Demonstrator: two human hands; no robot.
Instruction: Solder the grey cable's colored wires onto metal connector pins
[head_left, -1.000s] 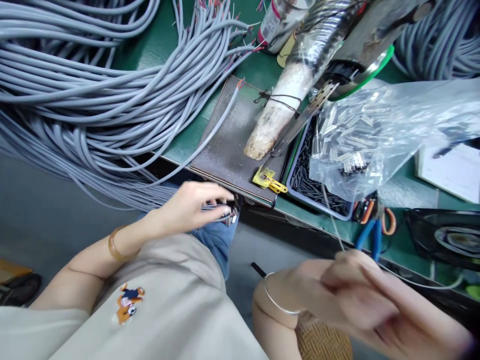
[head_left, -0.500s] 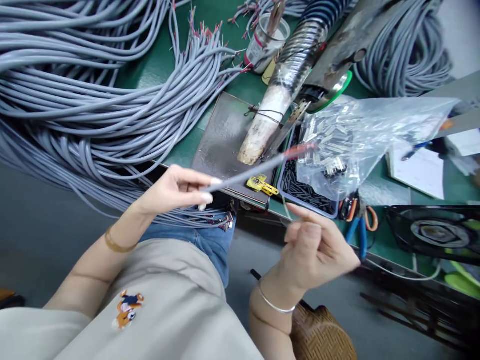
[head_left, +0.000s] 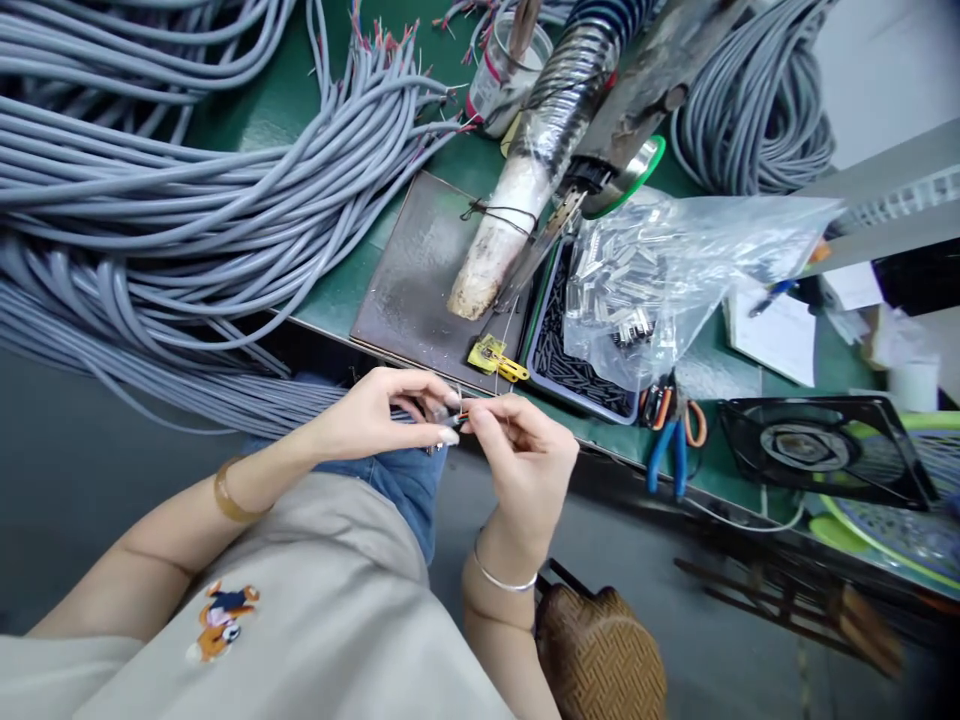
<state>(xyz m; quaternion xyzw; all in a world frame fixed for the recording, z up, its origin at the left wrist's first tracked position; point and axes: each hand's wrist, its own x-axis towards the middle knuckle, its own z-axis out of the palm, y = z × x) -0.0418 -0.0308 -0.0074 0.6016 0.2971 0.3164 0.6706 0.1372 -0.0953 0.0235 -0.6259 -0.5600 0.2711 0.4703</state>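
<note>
Close together over my lap, both hands work at the stripped end of a grey cable (head_left: 454, 419). My left hand (head_left: 394, 412) pinches it between thumb and fingers. My right hand (head_left: 525, 445) is closed on the thin coloured wires at its tip, mostly covered by the fingertips. Just beyond the hands, a yellow clip-like tool (head_left: 501, 362) lies on the front of a dark metal plate (head_left: 409, 260). Above that plate hangs the white-wrapped end of a duct hose (head_left: 495, 235). Several finished-looking cables (head_left: 300, 405) run across my lap under the left arm.
Large bundles of grey cable (head_left: 225, 200) cover the bench's left side. At right stand a bin of small black pieces (head_left: 555, 345), a clear bag of metal parts (head_left: 622, 265), blue-handled pliers (head_left: 667, 455) and a black fan (head_left: 814, 450). A woven stool (head_left: 604, 655) stands below.
My right hand has moved left to the cable's end and closed on its wires. The cable, earlier stretched out to the right, is now drawn in between both hands. The view has shifted slightly.
</note>
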